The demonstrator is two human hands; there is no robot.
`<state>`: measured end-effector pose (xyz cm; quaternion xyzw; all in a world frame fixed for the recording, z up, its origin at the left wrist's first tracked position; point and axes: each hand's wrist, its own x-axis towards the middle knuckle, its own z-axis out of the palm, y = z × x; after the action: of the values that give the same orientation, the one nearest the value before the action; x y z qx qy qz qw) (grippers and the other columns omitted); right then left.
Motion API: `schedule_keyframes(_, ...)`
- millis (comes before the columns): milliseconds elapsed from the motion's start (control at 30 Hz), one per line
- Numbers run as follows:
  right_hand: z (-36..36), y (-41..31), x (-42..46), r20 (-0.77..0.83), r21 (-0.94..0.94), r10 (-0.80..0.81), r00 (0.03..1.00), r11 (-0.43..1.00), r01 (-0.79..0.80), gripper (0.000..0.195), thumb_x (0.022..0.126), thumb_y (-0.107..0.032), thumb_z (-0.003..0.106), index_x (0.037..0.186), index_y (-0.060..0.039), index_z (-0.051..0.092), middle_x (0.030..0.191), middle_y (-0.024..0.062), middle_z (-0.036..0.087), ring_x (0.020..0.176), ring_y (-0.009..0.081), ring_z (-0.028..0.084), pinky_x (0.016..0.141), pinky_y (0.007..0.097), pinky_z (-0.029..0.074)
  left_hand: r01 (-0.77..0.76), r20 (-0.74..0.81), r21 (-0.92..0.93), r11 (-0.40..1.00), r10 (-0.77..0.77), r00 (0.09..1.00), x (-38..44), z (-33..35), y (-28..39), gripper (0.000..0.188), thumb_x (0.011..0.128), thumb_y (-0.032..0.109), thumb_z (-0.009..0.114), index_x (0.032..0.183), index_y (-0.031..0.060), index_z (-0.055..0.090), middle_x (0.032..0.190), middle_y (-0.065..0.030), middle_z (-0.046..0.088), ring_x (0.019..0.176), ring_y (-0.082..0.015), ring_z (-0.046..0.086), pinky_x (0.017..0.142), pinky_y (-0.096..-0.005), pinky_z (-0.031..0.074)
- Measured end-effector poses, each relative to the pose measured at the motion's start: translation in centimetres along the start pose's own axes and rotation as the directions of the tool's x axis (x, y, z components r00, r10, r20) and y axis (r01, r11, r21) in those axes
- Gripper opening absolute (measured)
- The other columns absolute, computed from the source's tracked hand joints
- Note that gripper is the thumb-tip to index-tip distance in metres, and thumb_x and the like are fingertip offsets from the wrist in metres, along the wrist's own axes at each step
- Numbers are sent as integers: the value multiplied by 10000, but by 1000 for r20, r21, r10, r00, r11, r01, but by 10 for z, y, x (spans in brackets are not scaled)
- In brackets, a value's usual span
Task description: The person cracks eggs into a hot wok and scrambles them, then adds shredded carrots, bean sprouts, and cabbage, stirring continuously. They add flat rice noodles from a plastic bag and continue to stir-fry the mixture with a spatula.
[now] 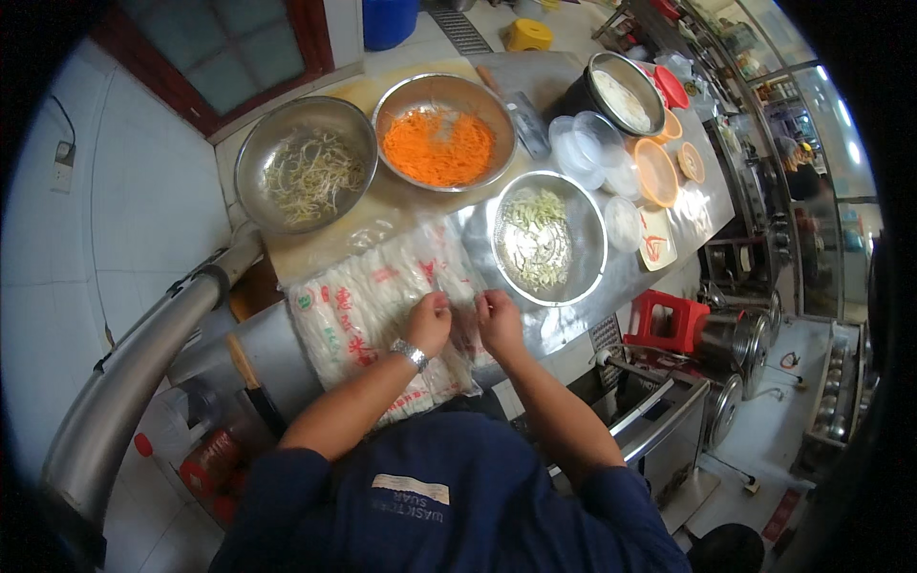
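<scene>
A large clear plastic bag of white rice noodles (372, 315), printed in red and green, lies at the table's near edge. My left hand (430, 324), with a metal watch at the wrist, pinches the bag's plastic near its right side. Just to the right, my right hand (499, 322) has its fingers curled at the bag's loose edge. Beyond my hands stands a metal strainer (603, 251) with shredded pale green vegetable (537, 215). Behind the bag are a metal bowl of bean sprouts (311, 175) and a metal bowl of shredded carrot (438, 147).
A cleaver (529, 125) lies behind clear plastic tubs (587, 143). Orange bowls (655, 173), a dark pot (584, 97) and a tray with red strips (666, 247) stand at the right. A metal duct (136, 387) rises at the left; a red stool (666, 322) stands beyond the table.
</scene>
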<state>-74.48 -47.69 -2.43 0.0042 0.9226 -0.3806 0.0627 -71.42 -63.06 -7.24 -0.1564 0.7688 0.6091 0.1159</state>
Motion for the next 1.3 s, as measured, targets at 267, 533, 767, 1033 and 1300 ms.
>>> schedule_keyframes(267, -43, -25, -36, 217, 759, 158, 963, 593, -268, 247, 1016, -173, 482, 1004, 27, 628, 924, 65, 669, 851, 148, 633, 815, 287, 505, 92, 114, -57, 994, -85, 990, 6, 19, -23, 284, 903, 115, 592, 1143, -36, 577, 1022, -145, 680, 876, -210, 674, 774, -323, 530)
schedule_keyframes(533, -31, 7, -30, 64, 829, 227, 972, 530, -178, 229, 1027, -192, 453, 965, -5, 570, 915, 77, 624, 836, 142, 597, 756, 307, 511, 90, -58, 316, 945, -76, 995, 12, 46, 16, 439, 757, 203, 746, 1083, -33, 571, 1056, -185, 667, 927, -307, 654, 802, -397, 517)
schedule_keyframes(767, -38, -19, -17, 463, 875, 342, 818, -29, -483, 202, 990, -258, 525, 857, -107, 510, 730, 24, 480, 591, 152, 435, 594, 336, 422, 276, -55, -215, 937, -294, 954, 27, 70, -4, 556, 719, 156, 782, 1169, -18, 507, 1015, -159, 660, 853, -264, 666, 735, -387, 544)
schedule_keyframes(1033, -40, -26, -5, 521, 772, 177, 835, 320, -549, 172, 931, -202, 637, 837, -127, 514, 620, -13, 449, 524, 134, 417, 524, 304, 397, 261, 105, -185, 947, -245, 964, 27, 37, 3, 369, 810, 132, 679, 1150, 11, 601, 982, -77, 673, 792, -188, 656, 694, -353, 538)
schedule_keyframes(1300, -23, 17, -2, 43, -48, 110, 993, 993, -108, 213, 853, -188, 698, 977, -32, 623, 761, 215, 649, 714, 402, 636, 640, 430, 497, 259, 320, -674, 692, -42, 946, 1, -21, 45, 393, 856, 10, 637, 1239, -8, 553, 1108, -71, 653, 985, -177, 629, 898, -319, 491)
